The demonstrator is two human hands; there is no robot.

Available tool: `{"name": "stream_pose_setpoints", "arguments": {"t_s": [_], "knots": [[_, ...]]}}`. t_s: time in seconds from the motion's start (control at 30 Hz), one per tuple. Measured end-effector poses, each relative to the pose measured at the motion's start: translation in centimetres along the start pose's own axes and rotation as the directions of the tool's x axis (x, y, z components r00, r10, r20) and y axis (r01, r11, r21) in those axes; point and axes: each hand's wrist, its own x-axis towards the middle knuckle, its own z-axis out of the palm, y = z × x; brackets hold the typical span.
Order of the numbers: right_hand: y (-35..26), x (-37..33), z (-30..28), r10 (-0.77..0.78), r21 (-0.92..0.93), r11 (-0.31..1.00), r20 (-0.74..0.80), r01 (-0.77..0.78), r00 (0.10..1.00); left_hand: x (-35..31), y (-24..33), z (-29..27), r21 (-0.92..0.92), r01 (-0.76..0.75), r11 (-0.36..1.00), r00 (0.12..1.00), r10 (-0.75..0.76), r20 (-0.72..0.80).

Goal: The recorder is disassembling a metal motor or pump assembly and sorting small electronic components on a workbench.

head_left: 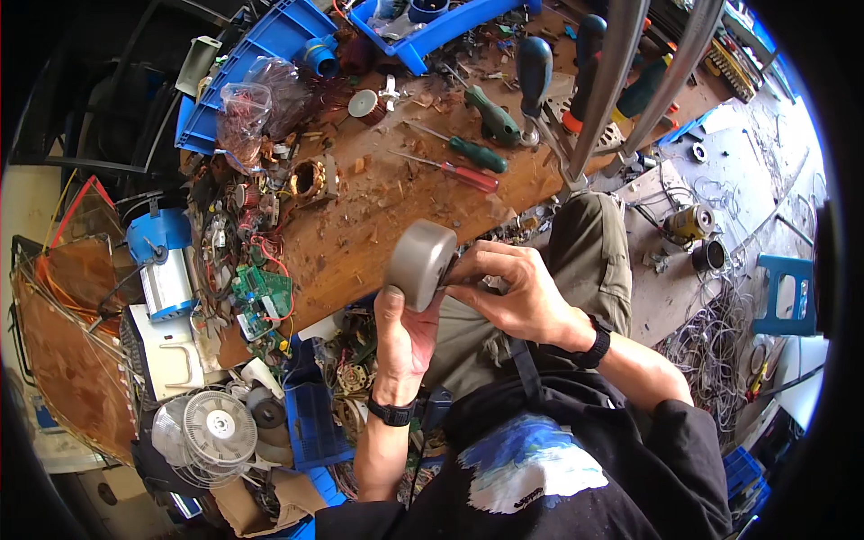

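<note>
Head view, looking straight down at a person seated at a littered wooden workbench [378,225]: both hands meet just off the bench's near edge, above the lap. One grey, drum-shaped motor housing [420,264] sits between them. The left hand [405,337] is wrapped under it from below, palm up and fingers closed on its lower rim, while the right hand [504,288] comes in from the right with fingers curled tight against the housing's open side; what the fingertips pinch there is hidden. Each wrist wears one black watch, two in all. Just beyond the hands on the bench lie three screwdrivers fanned together: two with green handles [490,117] and [477,155], and one with a red handle [470,178]. Farther off, past the right hand, two larger tools with black grips [534,67] lean beside two bare metal tubes [621,81] that rise toward the camera. Left of the hands, at the bench's end, sits one copper-wound stator [310,178], and nearer still one green circuit board [263,292] tangled in red wires. Beyond the stator stand two blue plastic crates [270,45], with one clear bag of scrap [241,112] at the nearer crate's edge. Down to the left of the left forearm lie one blue-and-silver motor [162,261] and one small white fan in its guard [219,427]. To the right of the right arm, on the floor, one blue stool [785,292] stands by a heap of loose wire [711,351].
</note>
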Motion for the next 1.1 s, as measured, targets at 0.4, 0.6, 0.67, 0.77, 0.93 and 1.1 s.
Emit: {"name": "stream_pose_setpoints", "arguments": {"t_s": [0.4,0.6,0.67,0.77,0.93,1.1], "knots": [[0.9,-0.6,-1.4,0.423,0.415,0.788,0.172,-0.455,0.89,1.5,2.9,-0.4,0.843,-0.497,0.208,0.802,0.481,0.354],[3.0,-0.1,0.8,0.442,0.483,0.701,0.285,-0.526,0.851,1.9,3.3,-0.2,0.857,-0.514,-0.042,0.765,0.43,0.48],[3.0,0.1,1.2,0.455,0.525,0.666,0.276,-0.53,0.846,2.0,3.1,-0.7,0.843,-0.534,-0.06,0.745,0.438,0.503],[3.6,-0.1,1.9,0.453,0.585,0.625,0.267,-0.517,0.85,1.7,2.4,-1.9,0.846,-0.533,0.023,0.756,0.461,0.464],[4.2,-0.2,2.2,0.487,0.56,0.628,0.26,-0.541,0.834,2.0,2.6,-2.1,0.855,-0.519,0.01,0.777,0.422,0.467],[5.4,-0.6,2.3,0.503,0.567,0.602,0.277,-0.562,0.819,2.2,2.4,-1.8,0.862,-0.506,0.016,0.784,0.426,0.452]]}}
